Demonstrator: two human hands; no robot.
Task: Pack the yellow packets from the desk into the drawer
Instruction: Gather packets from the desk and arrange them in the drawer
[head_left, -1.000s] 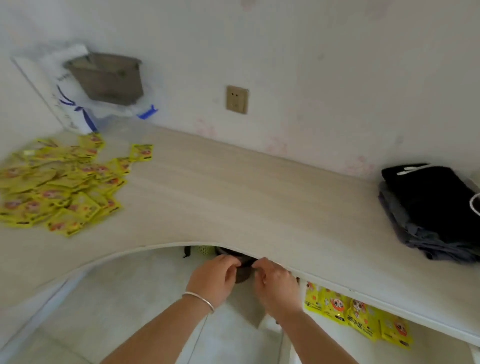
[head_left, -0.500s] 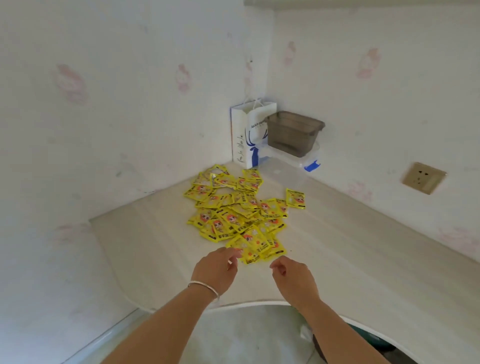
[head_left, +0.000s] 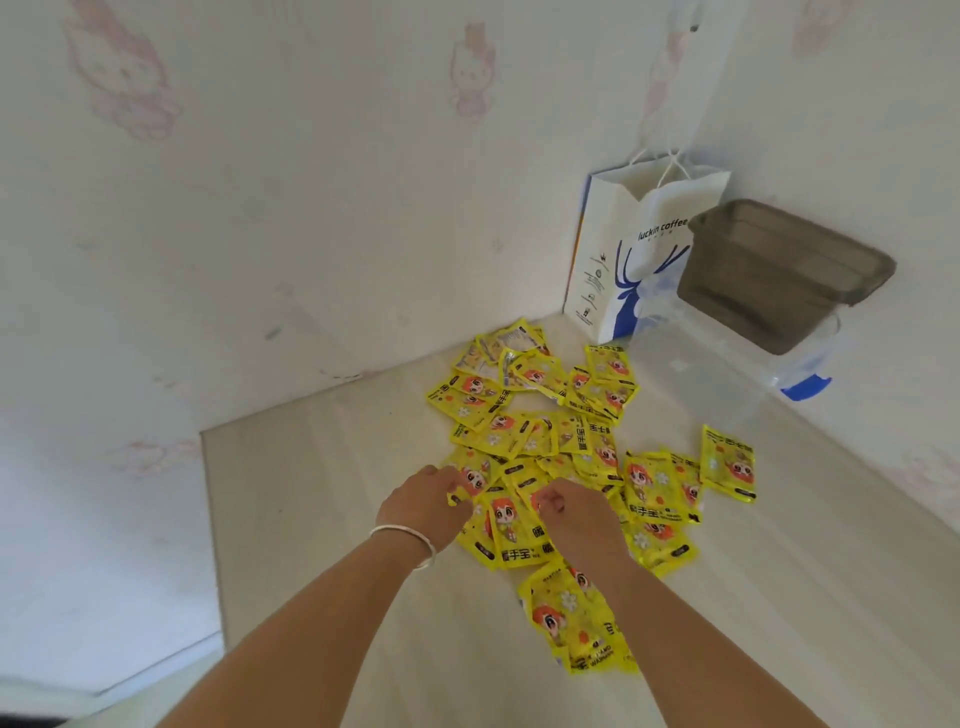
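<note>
Yellow packets (head_left: 540, 447) lie in a loose overlapping heap on the desk (head_left: 322, 483), running from the middle of the view up toward one o'clock, where a paper coffee bag (head_left: 623, 260) stands in the corner. One packet (head_left: 727, 462) sits off on its own at three o'clock, and a small clump (head_left: 571, 623) lies nearer the desk edge at five o'clock.

Both hands are down in the near side of the heap. The left hand (head_left: 423, 501), silver bangle (head_left: 410, 538) at the wrist, has its fingers curled and pinching packets at the heap's nine o'clock edge. The right hand (head_left: 582, 514) is curled over packets just beside it, fingers tucked in; it looks like a grasp, though the fingertips are partly hidden.

The drawer is nowhere in this view, so every load means a carry. I'd say the smart play is to sweep both hands together, square the slippery packets into one flat stack and clamp it from both sides rather than snatching a loose few. Those glossy sachets will likely slide off one another if gripped by the corners. The clear tub (head_left: 727, 364) with a brown bin (head_left: 779, 270) on it, at two o'clock, is well out of the way.
</note>
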